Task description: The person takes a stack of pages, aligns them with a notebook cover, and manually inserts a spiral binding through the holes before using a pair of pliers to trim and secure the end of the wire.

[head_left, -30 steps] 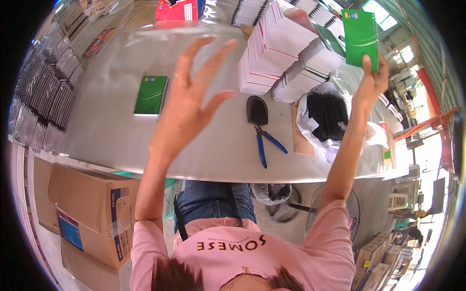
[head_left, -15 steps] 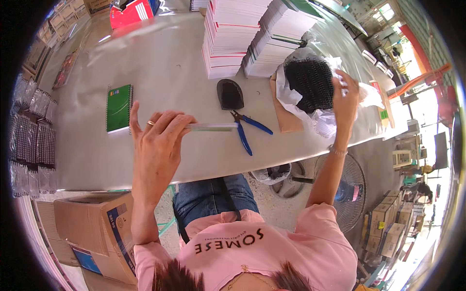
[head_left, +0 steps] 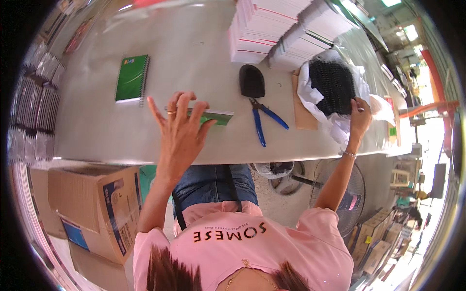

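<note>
My left hand (head_left: pixel 182 133) holds a thin green-covered notebook (head_left: pixel 221 118), tilted up on edge over the table, fingers over its top. My right hand (head_left: pixel 360 121) pinches at the near right edge of a heap of black binding coils (head_left: pixel 331 85), which lies in crumpled white wrapping (head_left: pixel 307 89). Whether one coil is loose between the fingertips is too small to see. Blue-handled cutting pliers (head_left: pixel 268 118) lie open between my hands, just below a black rounded pad (head_left: pixel 252 81). A green spiral-bound notebook (head_left: pixel 131 78) lies flat on the left.
Tall stacks of white page blocks (head_left: pixel 264 29) stand at the back. Bundled coil-bound books (head_left: pixel 36 102) line the left side. A cardboard box (head_left: pixel 92 203) sits below the table's front edge (head_left: pixel 218 163), and a floor fan (head_left: pixel 347 194) stands at the lower right.
The view has shifted, so the table things appear farther right. The notebook in my left hand has turned to show its green cover. My right-hand fingers have closed at the coil heap's near edge.
</note>
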{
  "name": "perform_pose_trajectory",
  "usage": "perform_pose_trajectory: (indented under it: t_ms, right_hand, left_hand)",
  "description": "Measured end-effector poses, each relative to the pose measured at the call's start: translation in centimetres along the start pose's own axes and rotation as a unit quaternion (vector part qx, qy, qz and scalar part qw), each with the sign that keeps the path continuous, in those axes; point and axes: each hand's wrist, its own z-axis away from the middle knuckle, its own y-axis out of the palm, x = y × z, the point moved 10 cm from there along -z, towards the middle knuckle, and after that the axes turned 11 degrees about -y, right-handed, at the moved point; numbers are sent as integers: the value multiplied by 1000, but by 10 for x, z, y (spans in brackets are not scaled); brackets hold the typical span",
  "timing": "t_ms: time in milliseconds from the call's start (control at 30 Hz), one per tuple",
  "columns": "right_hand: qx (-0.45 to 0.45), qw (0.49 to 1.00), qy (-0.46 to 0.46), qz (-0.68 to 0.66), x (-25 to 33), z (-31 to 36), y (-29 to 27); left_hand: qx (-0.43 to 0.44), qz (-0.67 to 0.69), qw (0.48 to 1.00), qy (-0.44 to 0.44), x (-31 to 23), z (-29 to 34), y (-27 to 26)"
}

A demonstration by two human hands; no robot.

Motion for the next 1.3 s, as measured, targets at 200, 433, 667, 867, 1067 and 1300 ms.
perform_pose_trajectory:
  t_ms: [200, 433, 667, 867, 1067, 1300]
  right_hand:
    - [-132, 978, 15, -161, 8, 4, -27]
    - [-41, 903, 11, -427, 111, 20, -46]
    - [109, 767, -30, -631, 234, 56, -3]
    - [335, 792, -121, -496, 302, 104, 54]
    - [345, 803, -124, -470, 308, 115, 64]
    - [290, 788, -146, -523, 312, 114, 58]
  left_hand:
    - [-38, 55, 995, -75, -1, 6, 11]
    - [-76, 74, 988, -112, 3, 5, 20]
    - [-109, 93, 985, -94, 3, 5, 19]
    - [-108, 102, 983, -104, 4, 5, 19]
    - [-97, 93, 986, -103, 3, 4, 19]
    - [-97, 104, 984, -105, 5, 2, 22]
